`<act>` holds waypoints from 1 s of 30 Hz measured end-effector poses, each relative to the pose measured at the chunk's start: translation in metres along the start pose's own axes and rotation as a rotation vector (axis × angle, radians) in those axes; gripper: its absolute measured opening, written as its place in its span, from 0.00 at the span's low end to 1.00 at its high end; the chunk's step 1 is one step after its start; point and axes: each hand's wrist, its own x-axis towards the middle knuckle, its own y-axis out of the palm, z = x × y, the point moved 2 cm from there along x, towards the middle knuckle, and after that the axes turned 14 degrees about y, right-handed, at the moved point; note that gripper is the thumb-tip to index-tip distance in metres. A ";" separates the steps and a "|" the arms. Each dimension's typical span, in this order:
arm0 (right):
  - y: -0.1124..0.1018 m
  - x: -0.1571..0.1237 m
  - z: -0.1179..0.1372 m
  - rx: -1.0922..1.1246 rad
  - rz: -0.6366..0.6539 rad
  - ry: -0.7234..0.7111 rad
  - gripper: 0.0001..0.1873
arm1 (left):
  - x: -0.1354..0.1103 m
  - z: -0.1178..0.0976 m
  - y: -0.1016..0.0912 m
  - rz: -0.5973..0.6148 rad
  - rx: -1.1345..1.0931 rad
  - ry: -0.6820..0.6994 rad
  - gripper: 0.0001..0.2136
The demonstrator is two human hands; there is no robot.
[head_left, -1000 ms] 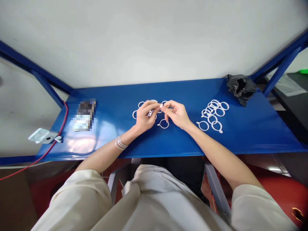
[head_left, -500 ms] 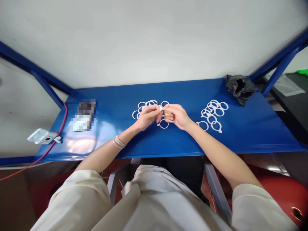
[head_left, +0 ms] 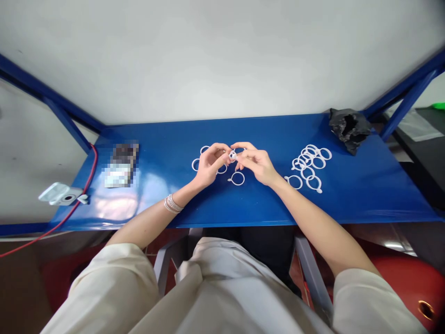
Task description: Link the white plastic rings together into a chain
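right hand (head_left: 261,166) has partly uncurled, pinching a white piece (head_left: 232,156) with left hand (head_left: 208,168).

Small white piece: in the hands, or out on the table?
In the hands: the left hand and right hand both have fingertips on the small white piece.

Dressed in cream top (head_left: 225,297) with loose, short sleeves (head_left: 114,269) — adorned with stacked silvery bracelets (head_left: 173,204), left wrist.
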 end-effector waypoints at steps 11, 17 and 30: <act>0.007 -0.002 -0.005 -0.326 -0.075 -0.199 0.15 | -0.007 -0.003 0.005 0.063 0.284 0.019 0.19; 0.008 -0.001 -0.006 -0.396 -0.087 -0.136 0.11 | -0.007 -0.005 0.003 0.044 0.328 0.145 0.14; 0.001 -0.005 0.005 -0.416 -0.150 -0.111 0.21 | -0.009 -0.009 0.001 0.002 0.479 0.211 0.15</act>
